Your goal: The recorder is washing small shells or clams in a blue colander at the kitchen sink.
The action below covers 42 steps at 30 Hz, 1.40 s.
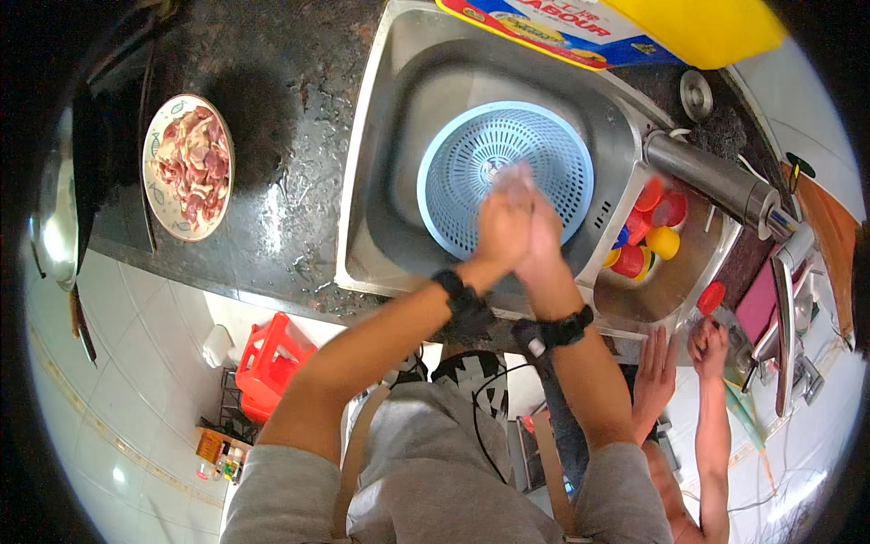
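Over the sink basin [380, 224], my left hand [501, 221] and my right hand [544, 221] are pressed together, palms facing. Motion blurs the fingers, and a pinkish patch shows at their tips; whether something is held between the palms is hidden. Directly beneath is a light-blue plastic colander [452, 153] with slotted sides, standing in the stainless steel basin. Its bottom looks bare except where my hands cover it. To the left, an oval plate [155, 194] with fish drawings carries a heap of cut raw meat [194, 166] on the wet dark countertop [299, 170].
Red, yellow and blue plastic caps [663, 241] lie in the small side basin [632, 302], beside a steel faucet [710, 180]. A yellow printed container [564, 27] overhangs the sink's far edge. Another person's hands [656, 370] are at the counter's right. A red plastic stool [275, 364] stands below left.
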### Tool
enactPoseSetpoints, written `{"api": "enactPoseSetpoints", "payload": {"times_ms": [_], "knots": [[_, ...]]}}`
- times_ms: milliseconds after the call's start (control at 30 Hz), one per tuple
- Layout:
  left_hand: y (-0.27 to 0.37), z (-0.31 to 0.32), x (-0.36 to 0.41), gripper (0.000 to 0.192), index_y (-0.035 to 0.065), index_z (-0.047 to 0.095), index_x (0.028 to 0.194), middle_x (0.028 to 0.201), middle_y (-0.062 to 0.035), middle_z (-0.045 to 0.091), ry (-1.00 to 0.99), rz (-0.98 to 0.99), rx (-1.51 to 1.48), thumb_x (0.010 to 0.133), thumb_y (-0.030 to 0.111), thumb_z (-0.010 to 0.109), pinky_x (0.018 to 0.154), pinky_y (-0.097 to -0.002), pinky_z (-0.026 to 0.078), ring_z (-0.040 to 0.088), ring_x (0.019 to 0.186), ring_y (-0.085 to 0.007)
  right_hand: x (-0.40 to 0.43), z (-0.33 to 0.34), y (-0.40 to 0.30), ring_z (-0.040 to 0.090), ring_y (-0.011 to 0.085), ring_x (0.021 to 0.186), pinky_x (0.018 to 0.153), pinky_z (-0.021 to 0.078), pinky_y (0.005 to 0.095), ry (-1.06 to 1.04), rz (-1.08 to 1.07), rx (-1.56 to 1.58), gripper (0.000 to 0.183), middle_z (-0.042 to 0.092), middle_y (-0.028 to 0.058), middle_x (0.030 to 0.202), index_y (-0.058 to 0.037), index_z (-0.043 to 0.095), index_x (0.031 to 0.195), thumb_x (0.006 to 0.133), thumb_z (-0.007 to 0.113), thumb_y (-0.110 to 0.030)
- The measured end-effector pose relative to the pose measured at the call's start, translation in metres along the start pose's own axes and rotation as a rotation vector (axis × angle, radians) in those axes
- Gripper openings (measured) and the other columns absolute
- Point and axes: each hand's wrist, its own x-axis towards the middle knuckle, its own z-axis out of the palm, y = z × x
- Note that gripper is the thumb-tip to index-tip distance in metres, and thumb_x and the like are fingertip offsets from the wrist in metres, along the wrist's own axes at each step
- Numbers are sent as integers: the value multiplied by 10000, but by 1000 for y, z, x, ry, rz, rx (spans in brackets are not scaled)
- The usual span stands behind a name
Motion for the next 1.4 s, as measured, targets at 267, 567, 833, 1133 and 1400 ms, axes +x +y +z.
{"api": "enactPoseSetpoints", "payload": {"times_ms": [267,567,833,1133,1400], "knots": [[-2,-1,4,372,-24,588,1221,1140,-318,594,82,119,4,972,184,406,976,-428,435,570,1117,-414,-15,32,-4,549,240,1133,1011,426,384,179,8,27,386,579,109,1237,-37,501,1267,1024,367,-305],[24,21,-17,375,-36,592,1207,1230,-297,561,102,294,126,966,211,445,1025,-440,381,521,1182,-417,2,-17,-15,569,170,1065,954,451,344,-20,-80,84,347,596,72,1199,-67,518,1264,1021,420,-295],[5,13,14,380,-104,571,1177,1188,-326,567,58,147,131,960,172,425,991,-456,413,531,1115,-475,6,-8,-20,549,185,1115,982,435,346,51,-35,37,352,569,70,1247,-76,501,1295,1023,372,-260],[18,16,9,369,-106,564,1193,1211,-320,560,63,235,127,962,151,435,989,-450,417,532,1131,-464,-8,-14,-23,540,181,1133,989,432,350,-98,-111,-5,384,559,61,1259,-105,462,1355,1035,373,-299],[27,38,-23,362,-80,554,1236,1290,-275,540,144,406,141,982,129,404,1051,-404,368,502,1226,-396,-19,-11,-33,582,150,1006,904,469,315,-83,7,142,349,609,43,1118,-65,549,1222,1023,429,-326]]}}
